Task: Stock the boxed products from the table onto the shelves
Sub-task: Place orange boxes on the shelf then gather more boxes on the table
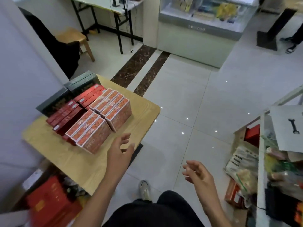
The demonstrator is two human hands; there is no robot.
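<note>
1. My left hand [120,152] hovers over the near edge of the bench [144,112], centre left of the frame, with its fingers loosely spread and holding nothing.
2. My right hand [200,175] hangs over the floor at lower centre, its fingers relaxed, slightly curled and also empty.
3. The orange boxes [91,131] stand in two tight blocks on the bench. Red boxes [65,117] and dark green boxes [80,81] sit behind them, toward the upper left.
4. The shelves [261,177] at the right edge hold packets; I cannot tell whether any of these boxes are there.
5. I judge that most of the stocking is left: the bench is well loaded and no box is picked up yet.
</note>
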